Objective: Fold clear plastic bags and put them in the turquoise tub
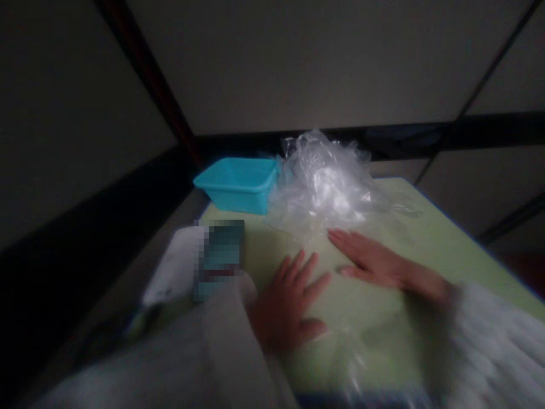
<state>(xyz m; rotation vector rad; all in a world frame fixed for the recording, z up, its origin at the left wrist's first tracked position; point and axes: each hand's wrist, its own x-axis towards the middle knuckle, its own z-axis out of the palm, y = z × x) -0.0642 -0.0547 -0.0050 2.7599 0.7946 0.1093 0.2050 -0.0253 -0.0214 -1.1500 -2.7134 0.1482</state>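
My left hand (289, 307) is open over the pale green tabletop (430, 227), its fingers spread and nothing held. To its right, my right hand (370, 258) is also open, with the fingers stretched out together and the thumb apart. Its fingertips come close to the front edge of a crumpled heap of clear plastic bags (327, 182); whether they touch cannot be made out. Another piece of clear plastic (351, 363) lies near the front edge, just below my left hand. Some blur softens both hands.
A turquoise plastic basket (242, 199) stands at the back left, against the plastic heap. Left of my left hand are a white flat object (176, 264) and a pixelated dark-green item (221, 250). A pale panelled wall (323, 68) rises behind the table.
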